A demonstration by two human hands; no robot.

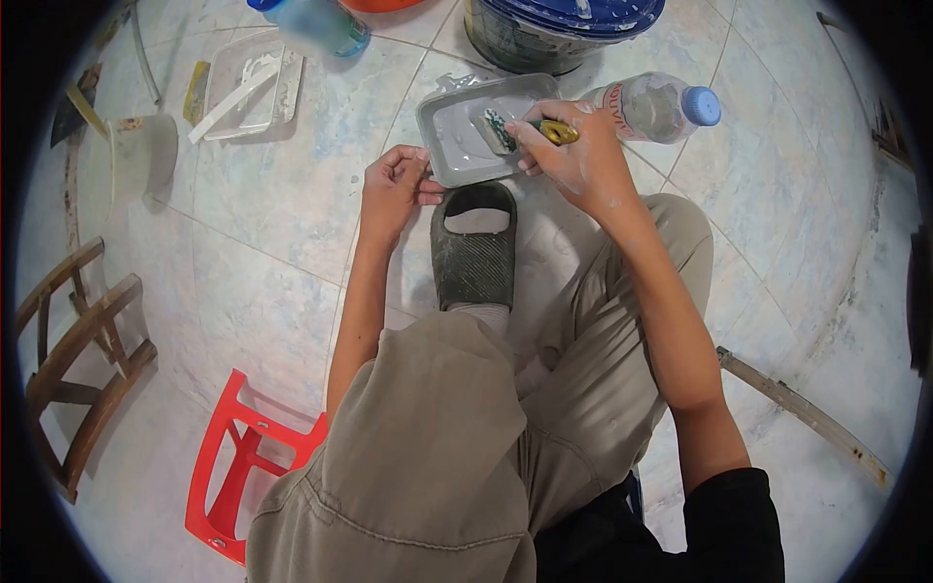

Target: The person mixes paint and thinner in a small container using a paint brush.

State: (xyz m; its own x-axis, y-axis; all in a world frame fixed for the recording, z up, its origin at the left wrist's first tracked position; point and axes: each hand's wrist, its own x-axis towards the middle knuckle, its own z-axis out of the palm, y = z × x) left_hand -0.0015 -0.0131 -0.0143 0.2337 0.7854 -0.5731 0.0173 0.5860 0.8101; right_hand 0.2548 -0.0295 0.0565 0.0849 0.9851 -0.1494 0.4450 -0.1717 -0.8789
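Note:
A grey plastic tray (425,121) lies on the tiled floor just beyond my slippered foot, holding pale grey wet paint (457,126). At its near left corner, my left hand (397,189) grips the edge with curled fingers. My right hand (588,160) is closed round the yellow-and-green handle of a paintbrush (501,134). The brush's bristles are coated in paint and rest in the right part of the tray. White smears mark the back of my right hand.
Beyond the tray stands a dark bucket (525,44) with a blue lid. Beside my right hand lies a clear bottle (651,107). A white tray (287,92) with a flat stick, a blue bottle (316,24), a red stool (228,466) and a wooden frame (87,330) are leftward.

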